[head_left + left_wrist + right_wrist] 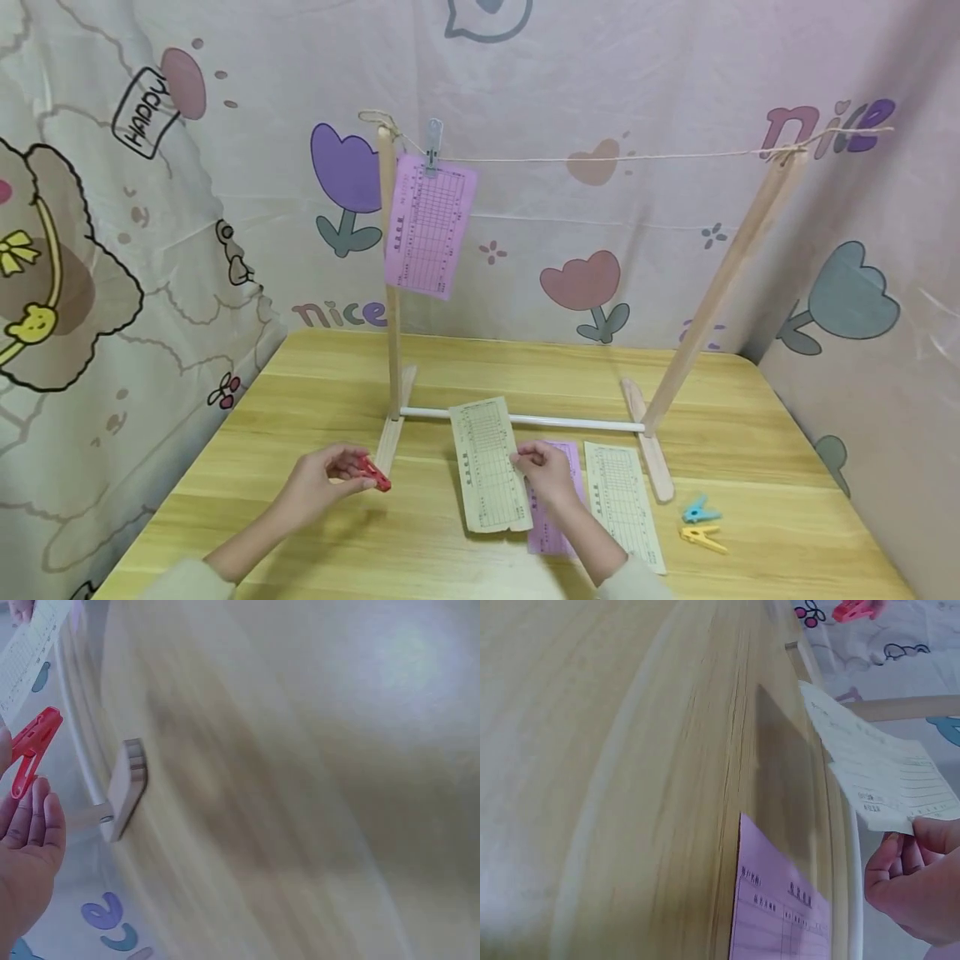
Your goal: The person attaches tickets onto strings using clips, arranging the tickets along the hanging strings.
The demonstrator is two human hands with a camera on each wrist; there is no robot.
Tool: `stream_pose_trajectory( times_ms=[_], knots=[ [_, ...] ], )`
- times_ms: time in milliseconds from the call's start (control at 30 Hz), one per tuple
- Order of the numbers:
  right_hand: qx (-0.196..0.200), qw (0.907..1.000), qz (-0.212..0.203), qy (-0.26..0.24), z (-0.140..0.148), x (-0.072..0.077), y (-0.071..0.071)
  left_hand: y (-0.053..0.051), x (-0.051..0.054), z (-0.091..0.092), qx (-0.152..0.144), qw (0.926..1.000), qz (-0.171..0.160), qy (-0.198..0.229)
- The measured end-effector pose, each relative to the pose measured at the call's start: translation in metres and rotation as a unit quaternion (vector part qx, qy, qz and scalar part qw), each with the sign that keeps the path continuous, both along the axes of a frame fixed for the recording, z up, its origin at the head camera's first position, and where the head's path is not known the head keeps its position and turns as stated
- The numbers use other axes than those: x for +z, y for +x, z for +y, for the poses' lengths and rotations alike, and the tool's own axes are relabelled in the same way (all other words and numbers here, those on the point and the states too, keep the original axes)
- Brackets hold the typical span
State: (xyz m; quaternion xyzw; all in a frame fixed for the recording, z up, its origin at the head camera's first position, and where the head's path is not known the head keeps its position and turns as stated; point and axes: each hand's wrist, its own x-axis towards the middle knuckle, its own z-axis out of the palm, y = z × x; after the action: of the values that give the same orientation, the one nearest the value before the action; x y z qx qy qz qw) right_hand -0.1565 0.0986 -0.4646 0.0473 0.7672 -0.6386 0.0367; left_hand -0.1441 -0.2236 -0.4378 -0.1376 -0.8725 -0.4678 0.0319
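Thumb and fingers of the left hand point(318, 483) pinch a small red plastic clothespin point(377, 475), holding it above the table near the frame's left foot. The right hand point(551, 475) grasps a thin, pale yellow printed paper slip point(491, 467) at its right edge; this rectangle is raised off the table, gently bent, its lower edge uneven.

Partly under that hand, a flat lilac printed paper slip point(543, 533) lies on the smooth, yellowish wood-grained table point(247, 450). Beside it, toward the table's right edge, lies a second pale yellow printed paper slip point(626, 508). Farther toward that edge, past the frame's right foot, are a light blue plastic clothespin point(699, 510) and a yellow plastic clothespin point(702, 537), close together.

Nearer the table's far edge stands a pale wooden frame point(723, 300), its flat feet joined by a slim, round white rod point(577, 422). A thin, fibrous string point(600, 157) is tied across its post tops. Near the left post, a translucent clothespin point(433, 146) clamps a hanging lilac printed paper slip point(431, 233), slightly tilted. Behind spreads wrinkled fabric point(510, 317) printed with rounded tulips.
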Motion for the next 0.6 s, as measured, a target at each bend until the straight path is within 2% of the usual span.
stream_pose_trajectory(
  times_ms=[133,367,600],
  knots=[
    [-0.011,0.9998,-0.004,-0.019,0.006,0.004,0.002,-0.003,0.012,0.002,-0.008,0.9998,0.007,-0.014],
    [-0.029,0.9989,-0.002,-0.035,0.011,0.008,-0.001,-0.011,0.03,0.005,-0.015,0.9973,0.059,-0.041],
    [-0.031,0.9979,0.014,-0.054,0.014,0.019,-0.003,-0.02,0.054,0.011,-0.02,0.9946,0.088,-0.051]
  ],
)
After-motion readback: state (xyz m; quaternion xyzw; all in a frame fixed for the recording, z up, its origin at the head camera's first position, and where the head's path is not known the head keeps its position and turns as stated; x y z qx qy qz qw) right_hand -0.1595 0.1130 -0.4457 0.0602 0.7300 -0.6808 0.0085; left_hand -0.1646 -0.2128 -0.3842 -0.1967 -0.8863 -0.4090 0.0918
